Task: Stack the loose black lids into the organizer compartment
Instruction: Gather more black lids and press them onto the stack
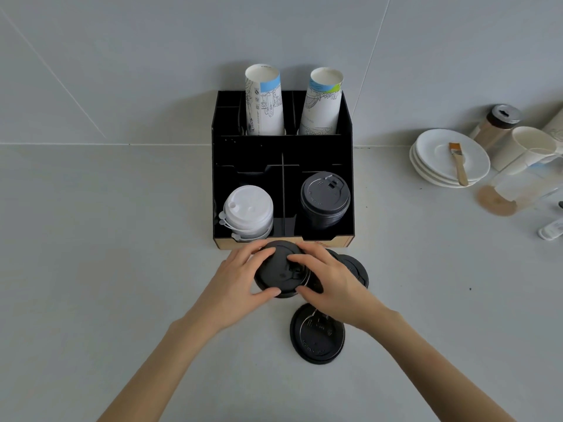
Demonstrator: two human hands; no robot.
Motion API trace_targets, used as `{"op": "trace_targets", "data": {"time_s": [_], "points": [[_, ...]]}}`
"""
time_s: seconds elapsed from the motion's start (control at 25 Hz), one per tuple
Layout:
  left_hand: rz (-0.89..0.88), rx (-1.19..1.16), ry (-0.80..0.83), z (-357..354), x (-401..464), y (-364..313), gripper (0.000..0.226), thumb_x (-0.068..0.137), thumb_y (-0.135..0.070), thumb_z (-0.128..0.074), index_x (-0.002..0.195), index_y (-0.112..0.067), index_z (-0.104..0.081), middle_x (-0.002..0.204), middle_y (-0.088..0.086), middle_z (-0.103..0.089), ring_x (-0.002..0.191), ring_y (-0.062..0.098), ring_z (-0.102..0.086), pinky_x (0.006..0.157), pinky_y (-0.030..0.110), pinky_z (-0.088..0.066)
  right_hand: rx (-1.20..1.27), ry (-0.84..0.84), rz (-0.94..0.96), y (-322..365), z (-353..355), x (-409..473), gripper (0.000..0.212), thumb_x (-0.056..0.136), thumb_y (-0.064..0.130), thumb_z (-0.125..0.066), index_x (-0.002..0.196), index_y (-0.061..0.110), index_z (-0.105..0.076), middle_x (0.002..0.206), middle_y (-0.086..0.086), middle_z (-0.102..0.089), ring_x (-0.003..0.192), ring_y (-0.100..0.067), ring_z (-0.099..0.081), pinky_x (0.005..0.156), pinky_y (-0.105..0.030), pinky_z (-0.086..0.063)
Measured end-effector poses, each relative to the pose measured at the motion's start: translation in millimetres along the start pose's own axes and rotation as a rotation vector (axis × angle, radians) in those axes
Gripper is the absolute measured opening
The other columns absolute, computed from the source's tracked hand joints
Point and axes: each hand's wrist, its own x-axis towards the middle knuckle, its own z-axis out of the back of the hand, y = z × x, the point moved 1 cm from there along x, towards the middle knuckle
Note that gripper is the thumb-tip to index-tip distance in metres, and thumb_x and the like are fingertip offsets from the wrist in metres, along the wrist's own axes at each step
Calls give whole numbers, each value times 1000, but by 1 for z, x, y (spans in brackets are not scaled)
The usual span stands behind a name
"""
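The lower-right compartment of the organizer (282,190) is largely filled by a black lid stack (324,199); open space remains above it. The centre divider (283,193) borders it on the left. The counter (106,254) at frame left is unobstructed.

Two bare forearms — no sleeves, rings or watch — end in the left hand (240,275) and right hand (329,278) (short, unpainted nails).
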Motion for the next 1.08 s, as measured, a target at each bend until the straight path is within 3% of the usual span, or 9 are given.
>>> {"op": "trace_targets", "data": {"time_s": [0.16, 0.36, 0.6, 0.76, 0.92, 1.08], "points": [[-59, -18, -74, 18, 18, -19, 64, 75, -34, -65, 130, -21, -34, 139, -5, -33, 126, 7, -29, 103, 19, -22, -26, -73, 16, 3, 32, 4, 46, 81, 14, -61, 125, 17, -45, 142, -6, -35, 114, -26, -51, 96, -32, -45], [-118, 4, -87, 34, 55, -36, 64, 76, -32, -65, 130, -16, -35, 139, -2, -37, 124, 7, -27, 94, 7, -11, -34, -151, -3, -3, 64, 16, 44, 81, 12, -61, 123, 15, -47, 141, -8, -36, 124, -20, -42, 96, -9, -26], [-119, 28, -61, 34, 98, -45, 65, 77, -30, -65, 131, -13, -33, 139, 3, -36, 126, 16, -32, 98, 15, -19, -51, -210, -33, -23, 88, 37, 44, 80, 8, -62, 121, 13, -50, 139, -11, -40, 123, -23, -44, 89, 10, -17], [-103, 20, -40, 30, 119, -46, 66, 78, -30, -64, 132, -12, -31, 139, 5, -35, 126, 19, -35, 105, 33, -30, -49, -231, -68, -36, 91, 47, 43, 81, 7, -60, 122, 12, -48, 139, -12, -39, 123, -25, -43, 86, 12, -15], [-98, 81, -35, 23, 134, -43, 66, 78, -32, -63, 132, -12, -30, 141, 5, -36, 129, 21, -31, 106, 38, -26, -34, -235, -111, -47, 90, 54, 44, 82, 8, -59, 123, 11, -47, 140, -12, -36, 125, -24, -40, 87, 11, -14], [-64, 91, -6, 15, 139, -37, 66, 79, -31, -62, 133, -13, -29, 142, 5, -35, 129, 22, -30, 106, 41, -26, -52, -203, -146, -54, 84, 60, 45, 83, 10, -58, 126, 12, -44, 143, -11, -33, 128, -25, -37, 93, -6, -19]]}}
